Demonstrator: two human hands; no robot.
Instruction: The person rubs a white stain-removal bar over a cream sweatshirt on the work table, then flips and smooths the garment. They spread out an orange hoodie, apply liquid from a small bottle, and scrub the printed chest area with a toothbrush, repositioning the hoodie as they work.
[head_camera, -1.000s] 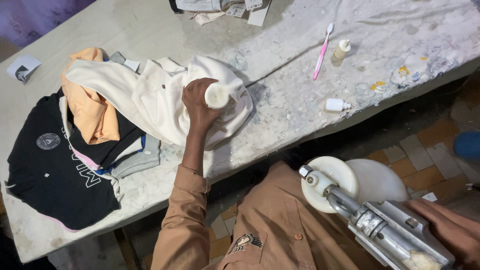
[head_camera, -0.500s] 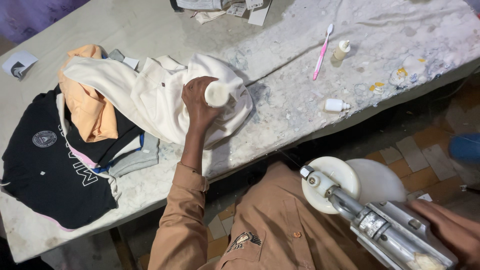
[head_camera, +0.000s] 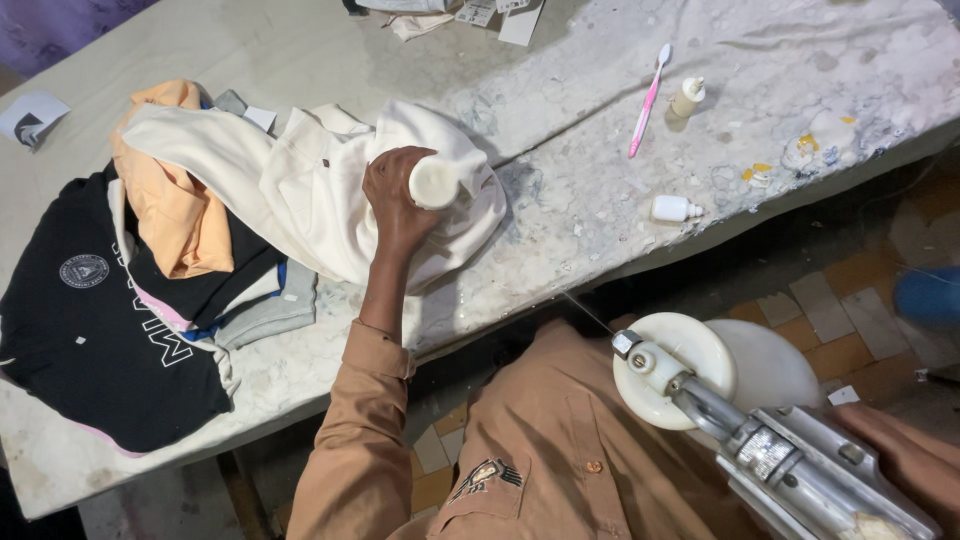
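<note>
My left hand (head_camera: 395, 200) is closed around a small white bottle (head_camera: 433, 183) and presses it down on a cream garment (head_camera: 300, 185) that lies bunched on the stained table (head_camera: 560, 90). My right hand (head_camera: 905, 455) grips the handle of a metal spray gun (head_camera: 770, 450) at the lower right, below the table's edge. The gun's nozzle points up and left toward the table, and a white round cup (head_camera: 680, 365) sits on it.
A pile of clothes lies at the left: an orange garment (head_camera: 175, 215), a black printed shirt (head_camera: 90, 330) and a grey piece (head_camera: 270, 310). A pink toothbrush (head_camera: 648, 100), two small bottles (head_camera: 677, 208) and paper scraps (head_camera: 500, 15) lie on the table. Tiled floor shows at right.
The view has shifted slightly. My left hand stays on the bottle over the cream garment, and the spray gun holds its place.
</note>
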